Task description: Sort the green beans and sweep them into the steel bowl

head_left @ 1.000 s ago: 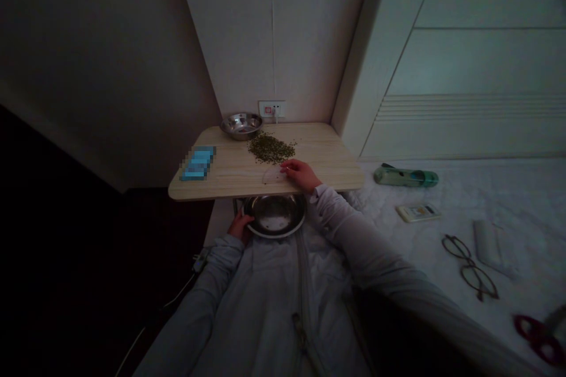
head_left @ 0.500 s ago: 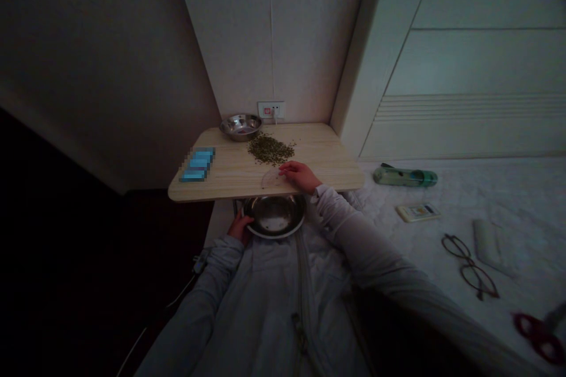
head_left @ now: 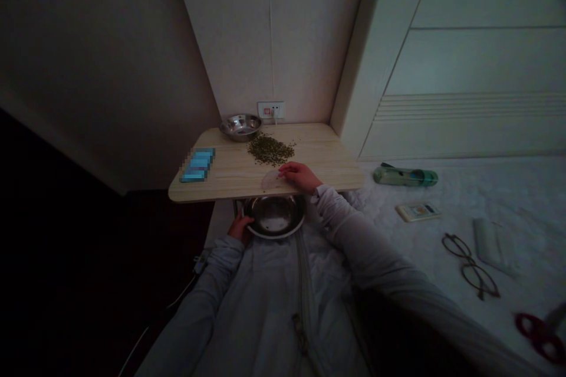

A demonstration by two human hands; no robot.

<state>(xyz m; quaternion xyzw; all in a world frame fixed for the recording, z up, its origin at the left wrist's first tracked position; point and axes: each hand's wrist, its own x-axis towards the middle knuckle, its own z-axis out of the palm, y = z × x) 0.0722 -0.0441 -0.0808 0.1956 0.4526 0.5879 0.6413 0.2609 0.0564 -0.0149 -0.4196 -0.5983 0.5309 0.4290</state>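
Note:
My left hand (head_left: 241, 228) is closed on the left rim of a steel bowl (head_left: 275, 225), which sits at my lap just below the table's front edge. A few small specks lie in that bowl. My right hand (head_left: 300, 176) pinches a thin, clear round plastic piece (head_left: 269, 180), perhaps a lid, low over the front of the wooden table (head_left: 230, 182). Beyond it spreads a loose heap of small green beans (head_left: 270, 150). Behind the heap on the left stands a second steel bowl (head_left: 241, 127).
A phone with a blurred screen (head_left: 198, 164) lies on the table's left side. A plugged wall socket (head_left: 271, 110) is behind it. On the bed at right lie a green bottle (head_left: 405, 176), another phone (head_left: 418, 212), glasses (head_left: 469, 265), a pale case (head_left: 489, 241) and red-handled scissors (head_left: 539, 333).
The clear plastic piece has tilted a little and its near edge sits slightly lower. Both hands and the bowls stay almost where they were.

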